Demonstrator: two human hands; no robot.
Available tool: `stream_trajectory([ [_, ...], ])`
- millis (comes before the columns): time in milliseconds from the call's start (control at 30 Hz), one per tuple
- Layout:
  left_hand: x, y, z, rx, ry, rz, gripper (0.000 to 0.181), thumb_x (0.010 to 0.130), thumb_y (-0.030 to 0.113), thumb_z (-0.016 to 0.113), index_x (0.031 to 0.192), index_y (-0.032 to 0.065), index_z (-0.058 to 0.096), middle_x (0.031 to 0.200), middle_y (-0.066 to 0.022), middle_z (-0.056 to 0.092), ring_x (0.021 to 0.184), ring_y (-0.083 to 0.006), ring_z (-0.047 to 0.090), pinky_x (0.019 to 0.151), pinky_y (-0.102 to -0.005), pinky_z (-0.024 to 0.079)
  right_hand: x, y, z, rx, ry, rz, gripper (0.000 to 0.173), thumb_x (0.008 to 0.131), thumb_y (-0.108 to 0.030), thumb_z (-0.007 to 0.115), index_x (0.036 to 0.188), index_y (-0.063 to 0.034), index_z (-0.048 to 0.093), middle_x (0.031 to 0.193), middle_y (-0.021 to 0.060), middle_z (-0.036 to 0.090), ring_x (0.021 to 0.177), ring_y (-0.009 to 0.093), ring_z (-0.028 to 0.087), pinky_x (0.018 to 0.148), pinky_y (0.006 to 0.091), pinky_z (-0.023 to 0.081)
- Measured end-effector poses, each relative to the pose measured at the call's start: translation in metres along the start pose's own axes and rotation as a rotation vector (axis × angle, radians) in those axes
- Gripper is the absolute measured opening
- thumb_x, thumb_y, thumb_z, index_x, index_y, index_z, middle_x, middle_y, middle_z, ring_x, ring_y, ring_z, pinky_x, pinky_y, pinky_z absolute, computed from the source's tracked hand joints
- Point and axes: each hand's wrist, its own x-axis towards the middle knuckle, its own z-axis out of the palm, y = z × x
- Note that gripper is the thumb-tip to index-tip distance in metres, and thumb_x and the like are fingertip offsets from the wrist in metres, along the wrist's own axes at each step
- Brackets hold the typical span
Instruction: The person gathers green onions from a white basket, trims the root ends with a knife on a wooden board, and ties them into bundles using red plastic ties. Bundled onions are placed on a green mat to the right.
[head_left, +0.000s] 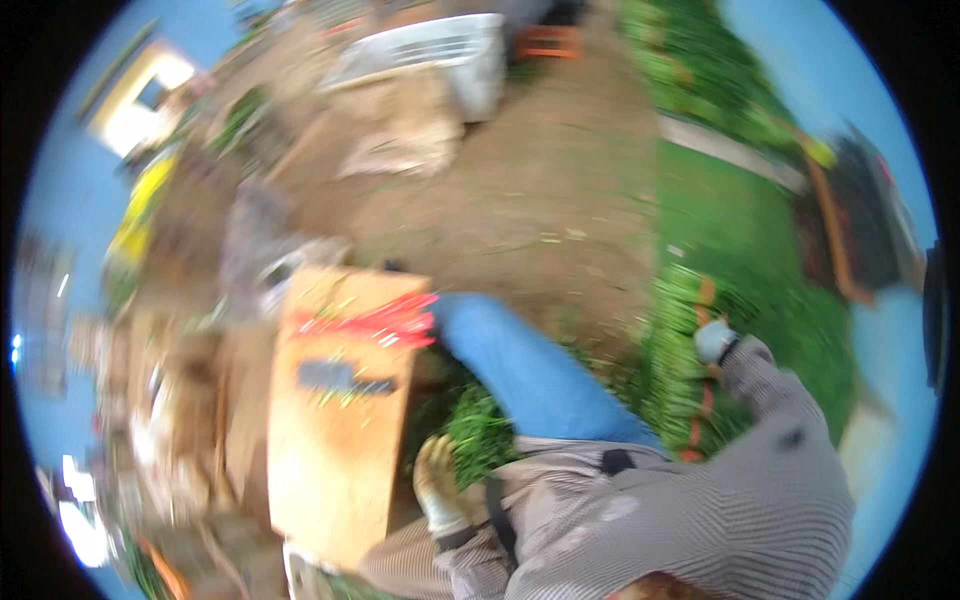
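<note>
My left hand (439, 480), in a stained pale glove, has its fingers extended and holds nothing visible. It is beside loose leafy greens (480, 435) and the wooden board (330, 480). A dark cleaver (326, 374) lies flat on the board among green scraps, below a bunch of red strips (375, 321). My right hand (712, 341), in a light glove, reaches to a row of green vegetable bundles (675, 360) with orange-red bands. It touches or is very near them; blur and the hand's back hide its fingers.
A white plastic crate (480, 67) and an orange crate (550, 42) stand at the top. More green bundles (697, 82) line the upper right, beside a green ground covering (720, 210). Sacks (259, 217) and boxes crowd the left. Scraps litter the brown floor (525, 195).
</note>
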Motion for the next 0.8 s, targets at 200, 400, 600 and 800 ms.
stream_trajectory([
  [200,0.019,0.011,-0.074,-0.106,0.259,0.063,0.048,0.098,0.034,0.054,0.130,-0.0025,0.052,0.121,-0.0194,0.063,0.111,-0.0277,0.062,0.101,-0.0367,0.043,-0.070,-0.233,-0.233,0.524,1.373,-0.848,0.039,0.083,-0.027,0.066,0.116,-0.0057,0.062,0.094,0.0175,0.064,0.085,0.032,0.063,0.076,0.0459,0.050],
  [400,0.081,0.036,-0.125,0.253,0.528,0.463,0.039,0.100,0.026,0.055,0.125,-0.0026,0.056,0.114,-0.0132,0.066,0.101,-0.0222,0.063,0.092,-0.0339,0.049,-0.014,-0.428,-0.341,0.381,1.442,-0.870,0.048,0.081,-0.024,0.068,0.122,-0.0023,0.054,0.092,0.0188,0.061,0.072,0.035,0.063,0.063,0.0466,0.052],
  [600,0.172,0.081,-0.213,1.257,0.916,0.567,0.064,0.097,0.041,0.056,0.142,-0.0022,0.040,0.143,-0.0200,0.045,0.134,-0.0305,0.040,0.111,-0.0425,0.029,0.001,-0.438,-0.368,0.733,1.150,-1.201,0.047,0.084,-0.010,0.059,0.129,-0.0024,0.053,0.094,0.0198,0.061,0.068,0.033,0.062,0.054,0.0423,0.049],
  [800,0.272,0.105,-0.157,1.391,0.394,0.759,0.063,0.092,0.038,0.061,0.140,0.0006,0.044,0.143,-0.0225,0.045,0.134,-0.0383,0.040,0.112,-0.0474,0.031,0.021,-0.397,-0.447,0.794,1.286,-1.207,0.046,0.083,-0.004,0.059,0.129,-0.0021,0.056,0.090,0.0182,0.062,0.070,0.027,0.060,0.056,0.0357,0.046],
])
